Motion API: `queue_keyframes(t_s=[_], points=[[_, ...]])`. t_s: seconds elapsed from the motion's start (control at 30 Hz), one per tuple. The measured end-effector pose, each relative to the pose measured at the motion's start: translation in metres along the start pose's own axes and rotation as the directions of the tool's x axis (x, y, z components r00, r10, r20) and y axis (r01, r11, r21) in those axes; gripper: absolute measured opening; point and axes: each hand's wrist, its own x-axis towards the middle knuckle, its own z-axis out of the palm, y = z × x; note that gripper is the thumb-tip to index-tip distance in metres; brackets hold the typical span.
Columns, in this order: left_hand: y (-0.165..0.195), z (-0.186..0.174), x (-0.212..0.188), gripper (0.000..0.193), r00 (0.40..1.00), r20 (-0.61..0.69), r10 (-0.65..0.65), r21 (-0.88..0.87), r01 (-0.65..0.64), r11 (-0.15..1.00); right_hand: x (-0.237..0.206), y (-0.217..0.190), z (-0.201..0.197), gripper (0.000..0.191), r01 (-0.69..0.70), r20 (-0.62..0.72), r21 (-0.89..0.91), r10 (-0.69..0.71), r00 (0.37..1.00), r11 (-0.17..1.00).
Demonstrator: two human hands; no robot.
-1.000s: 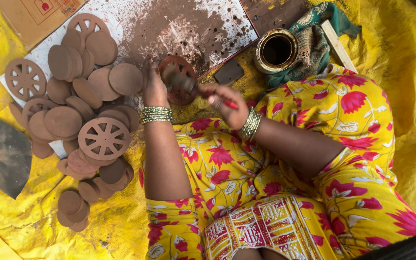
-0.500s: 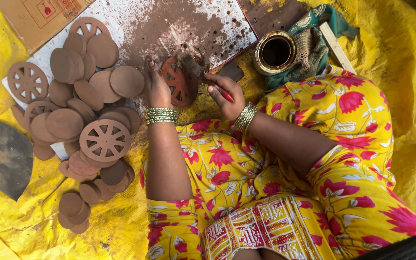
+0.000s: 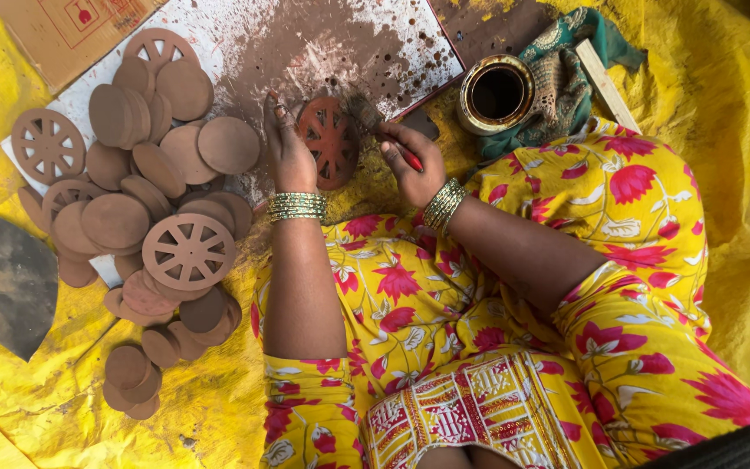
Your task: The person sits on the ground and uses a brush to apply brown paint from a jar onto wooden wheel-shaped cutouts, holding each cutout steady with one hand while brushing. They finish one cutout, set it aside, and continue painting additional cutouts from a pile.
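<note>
My left hand (image 3: 289,149) presses fingers down beside a reddish-brown spoked clay wheel (image 3: 330,141) that lies on the paint-stained white board (image 3: 410,43), touching its left edge. My right hand (image 3: 411,161) grips a red-handled paintbrush (image 3: 373,123) whose bristles rest on the wheel's upper right rim. Both wrists wear stacked bangles. My lap in a yellow floral dress fills the lower right.
A pile of brown clay discs and spoked wheels (image 3: 145,195) lies at the left. An open paint tin (image 3: 495,93) stands on a green cloth (image 3: 570,65) beside a wooden stick (image 3: 607,84). A cardboard box (image 3: 62,30) and dark sheet (image 3: 2,278) sit on the yellow tarp (image 3: 36,391).
The wheel was held up and tilted in my left hand; now it lies flat on the board. The brush has moved onto its upper right rim.
</note>
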Motion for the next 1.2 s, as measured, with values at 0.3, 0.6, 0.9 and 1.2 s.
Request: queue_keyframes(t_s=[0.3, 0.6, 0.9, 1.2], points=[[0.011, -0.001, -0.004, 0.061, 0.993, 0.051, -0.111, -0.256, 0.12, 0.959, -0.022, -0.02, -0.002, 0.036, 0.212, 0.123, 0.007, -0.211, 0.97, 0.977], [0.007, -0.005, -0.005, 0.065, 0.988, 0.087, -0.126, -0.413, 0.151, 0.898, -0.041, -0.043, -0.009, 0.03, 0.411, 0.285, 0.029, -0.401, 0.871, 0.911], [0.008, 0.0, -0.003, 0.06, 0.982, 0.097, -0.164, -0.415, 0.189, 0.89, -0.04, -0.067, -0.023, 0.028, 0.5, 0.429, -0.088, -0.421, 0.799, 0.861], [0.012, -0.002, -0.005, 0.064, 0.983, 0.095, -0.158, -0.439, 0.184, 0.88, -0.033, -0.083, -0.027, 0.034, 0.631, 0.592, -0.247, -0.401, 0.699, 0.735]])
